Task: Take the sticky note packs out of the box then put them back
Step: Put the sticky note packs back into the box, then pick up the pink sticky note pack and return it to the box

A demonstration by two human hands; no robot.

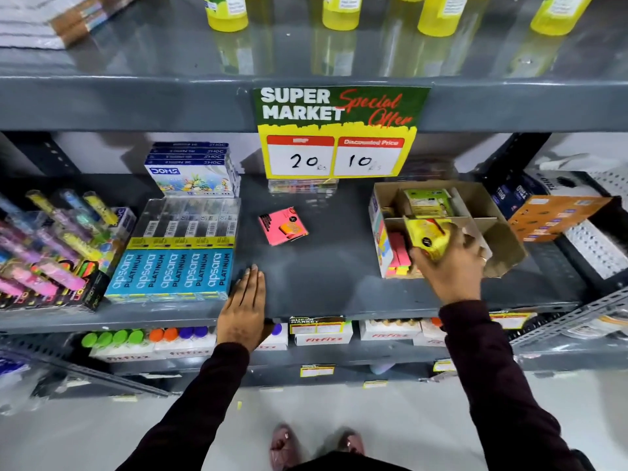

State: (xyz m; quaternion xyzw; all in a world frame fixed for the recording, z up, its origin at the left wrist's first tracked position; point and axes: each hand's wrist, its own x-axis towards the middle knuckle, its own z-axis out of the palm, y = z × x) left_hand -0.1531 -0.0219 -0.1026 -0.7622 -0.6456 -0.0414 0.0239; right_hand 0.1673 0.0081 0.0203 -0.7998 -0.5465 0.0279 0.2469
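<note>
Yellow pack (429, 236) gripped in right hand (453, 266) over box (503, 232).

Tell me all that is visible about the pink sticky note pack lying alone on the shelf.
The pink sticky note pack is a square, bright pink block, apparently in clear wrap, with an orange label near its lower right and a small dark round mark near the top. It lies flat, turned at a slant, on the bare grey shelf. Nothing else touches it: it sits apart from the cardboard box on the right, and neither hand reaches it.
</note>
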